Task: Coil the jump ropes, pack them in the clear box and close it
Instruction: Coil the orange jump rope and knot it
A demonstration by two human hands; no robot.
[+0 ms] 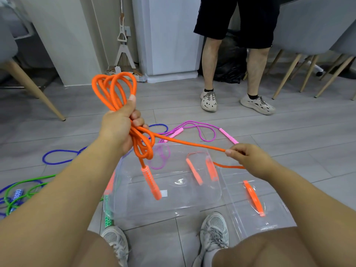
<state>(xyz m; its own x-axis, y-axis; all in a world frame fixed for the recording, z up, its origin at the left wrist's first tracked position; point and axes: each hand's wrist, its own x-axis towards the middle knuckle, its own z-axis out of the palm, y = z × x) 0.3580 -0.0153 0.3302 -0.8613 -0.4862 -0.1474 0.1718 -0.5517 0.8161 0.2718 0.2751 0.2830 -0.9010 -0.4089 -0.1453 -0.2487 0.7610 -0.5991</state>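
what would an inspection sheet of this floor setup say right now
surface: grey tiled floor
job's things: orange rope part coiled, one handle hanging over the open box; lid beside it; pink rope, blue rope and green rope loose on the floor
clutter: black bag behind the bystander
grippers: left hand grips the coil; right hand pinches the rope's free length
cables: nothing seen
surroundings: chairs, mop, bystander
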